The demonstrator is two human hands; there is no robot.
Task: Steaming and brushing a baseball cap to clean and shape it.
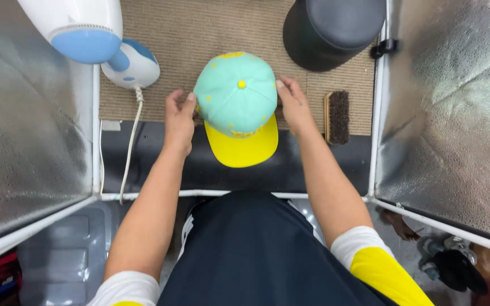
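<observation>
You've got the mint cap (235,93) w/ yellow brim seated on the bench mat (199,34), left hand (179,119) & right hand (294,105) fingers pressed to its sides; brush (337,117) and steamer (131,65) lie untouched, so prob. early stage.

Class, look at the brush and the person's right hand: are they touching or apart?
Apart. The head view shows a strip of woven mat between the brush and the right hand, which rests against the cap.

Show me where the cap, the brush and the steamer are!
cap (235,93), head view, on its mint green crown.
brush (338,117), head view, on its dark bristles.
steamer (133,65), head view, on its white body.
</observation>
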